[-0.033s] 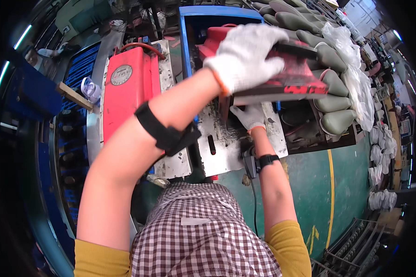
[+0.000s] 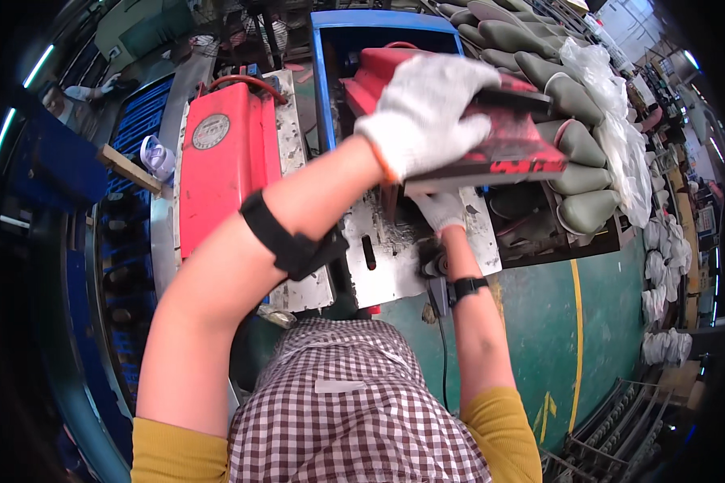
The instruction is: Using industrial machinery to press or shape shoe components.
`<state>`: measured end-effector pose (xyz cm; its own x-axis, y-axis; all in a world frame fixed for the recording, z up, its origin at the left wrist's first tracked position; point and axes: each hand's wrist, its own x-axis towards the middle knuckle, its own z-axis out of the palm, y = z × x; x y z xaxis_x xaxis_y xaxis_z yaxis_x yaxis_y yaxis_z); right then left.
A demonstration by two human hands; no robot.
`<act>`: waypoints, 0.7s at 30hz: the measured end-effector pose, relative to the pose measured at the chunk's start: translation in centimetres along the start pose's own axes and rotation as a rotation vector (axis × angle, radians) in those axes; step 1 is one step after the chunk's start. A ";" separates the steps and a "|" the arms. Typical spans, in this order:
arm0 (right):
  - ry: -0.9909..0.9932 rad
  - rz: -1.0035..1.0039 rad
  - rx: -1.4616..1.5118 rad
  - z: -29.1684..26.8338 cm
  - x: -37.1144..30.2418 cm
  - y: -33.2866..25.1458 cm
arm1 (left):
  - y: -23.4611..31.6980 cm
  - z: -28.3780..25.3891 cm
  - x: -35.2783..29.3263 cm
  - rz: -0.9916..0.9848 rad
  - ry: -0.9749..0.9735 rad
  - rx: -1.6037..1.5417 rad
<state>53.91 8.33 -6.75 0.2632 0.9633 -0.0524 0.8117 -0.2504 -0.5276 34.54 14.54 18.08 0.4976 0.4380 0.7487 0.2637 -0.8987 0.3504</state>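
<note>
Above the far end of the scuffed metal surface (image 2: pixel 387 278), the left hand (image 2: pixel 428 117) is over a red machine head (image 2: pixel 509 135), thumb spread from its blurred fingers, perhaps to steady it. The right hand (image 2: pixel 443 212) reaches underneath, probably for access below; its fingertips are hidden, their state unclear. Grey-green shoes (image 2: pixel 582 212) crowd beyond the surface's right edge, near green floor (image 2: pixel 532 322).
</note>
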 end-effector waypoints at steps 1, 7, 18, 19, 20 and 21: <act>0.044 0.046 0.108 0.4 -2.3 -0.2 | 0.4 0.0 -2.4 -0.024 -0.012 0.036; 0.602 0.154 0.222 -0.6 -16.0 4.4 | 2.2 4.3 -11.6 0.003 -0.021 0.067; -0.217 0.858 1.842 1.2 -28.8 2.1 | -0.9 13.5 -22.5 0.161 0.042 0.150; -0.276 0.842 1.700 1.5 -28.9 4.0 | -0.6 13.5 -22.3 0.169 0.068 0.148; -0.266 0.847 1.703 1.4 -29.1 6.0 | -0.2 13.5 -22.0 0.172 0.064 0.139; -0.252 0.853 1.778 1.4 -29.1 7.8 | -0.1 13.4 -21.7 0.163 0.020 0.136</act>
<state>51.88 -21.54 -10.54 0.0369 0.6974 -0.7157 -0.8424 -0.3635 -0.3977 34.78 5.46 -5.80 0.5266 0.2852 0.8009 0.2906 -0.9457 0.1457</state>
